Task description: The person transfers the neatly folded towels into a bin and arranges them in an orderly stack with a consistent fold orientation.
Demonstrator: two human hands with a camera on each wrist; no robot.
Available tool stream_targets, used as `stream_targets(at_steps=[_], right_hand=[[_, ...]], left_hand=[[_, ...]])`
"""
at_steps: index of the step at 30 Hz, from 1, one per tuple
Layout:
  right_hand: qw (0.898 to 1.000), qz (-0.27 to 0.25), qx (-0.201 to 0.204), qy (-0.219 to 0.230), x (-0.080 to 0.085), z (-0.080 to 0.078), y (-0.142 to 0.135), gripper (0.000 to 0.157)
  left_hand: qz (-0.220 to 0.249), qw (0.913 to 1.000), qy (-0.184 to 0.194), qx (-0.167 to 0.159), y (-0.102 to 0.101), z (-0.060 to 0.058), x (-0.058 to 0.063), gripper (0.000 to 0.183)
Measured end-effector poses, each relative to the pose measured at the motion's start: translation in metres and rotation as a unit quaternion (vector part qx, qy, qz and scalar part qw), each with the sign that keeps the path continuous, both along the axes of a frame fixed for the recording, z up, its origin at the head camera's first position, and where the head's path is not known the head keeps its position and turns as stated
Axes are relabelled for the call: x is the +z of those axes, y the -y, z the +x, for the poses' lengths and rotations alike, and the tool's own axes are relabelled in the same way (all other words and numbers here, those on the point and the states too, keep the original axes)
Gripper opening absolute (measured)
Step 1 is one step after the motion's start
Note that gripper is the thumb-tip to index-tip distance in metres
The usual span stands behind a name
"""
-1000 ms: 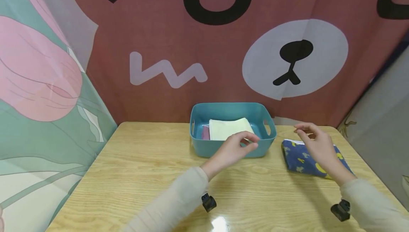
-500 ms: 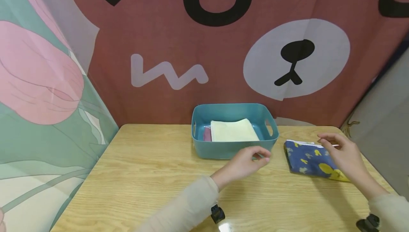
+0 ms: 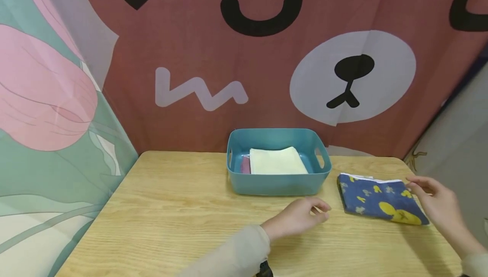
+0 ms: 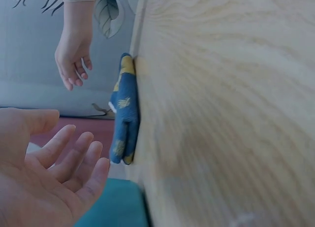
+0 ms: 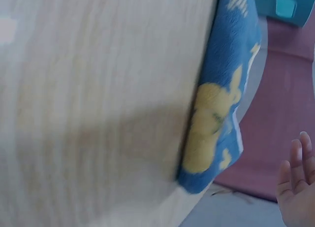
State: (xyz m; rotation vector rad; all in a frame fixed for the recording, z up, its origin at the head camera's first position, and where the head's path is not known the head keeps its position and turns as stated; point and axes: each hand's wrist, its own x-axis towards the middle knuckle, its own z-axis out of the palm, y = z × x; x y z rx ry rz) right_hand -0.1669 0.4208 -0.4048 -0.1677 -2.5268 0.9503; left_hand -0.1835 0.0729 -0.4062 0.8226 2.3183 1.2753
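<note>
A folded blue towel (image 3: pixel 375 196) with yellow figures and a white edge lies on the table at the right. Beside its right end hovers my right hand (image 3: pixel 438 198), fingers loosely bent and nothing in them; the left wrist view shows this right hand (image 4: pixel 74 52) apart from the towel (image 4: pixel 129 104). Over the table, between basket and towel on the near side, my left hand (image 3: pixel 299 217) hangs relaxed and holds nothing. A teal basket (image 3: pixel 278 184) stands at the back middle. Inside lie a folded cream cloth (image 3: pixel 278 161) and a mauve cloth (image 3: pixel 245 165), partly covered.
The wooden table (image 3: pixel 171 209) reaches back to a reddish-brown curtain (image 3: pixel 198 128) printed with a bear's face. A green and pink printed curtain (image 3: pixel 49 175) borders the left side. Grey cloth (image 3: pixel 457 141) hangs beyond the right edge.
My right hand has moved from over the towel to its right end, uncovering the towel. The left hand has drawn away from the basket, toward me and rightward.
</note>
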Motion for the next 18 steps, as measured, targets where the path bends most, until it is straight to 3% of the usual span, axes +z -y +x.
stream_targets(at_steps=[9,18], right_hand=[[0.999,0.02,-0.029,0.028,-0.015,0.01,-0.019,0.033],[0.997,0.012,-0.045,0.055,-0.028,0.016,-0.029,0.036]], left_hand=[[-0.015,0.9997,0.015,0.016,-0.014,-0.001,-0.016,0.027],[-0.033,0.9987,0.004,0.04,-0.026,0.0,-0.022,0.029]])
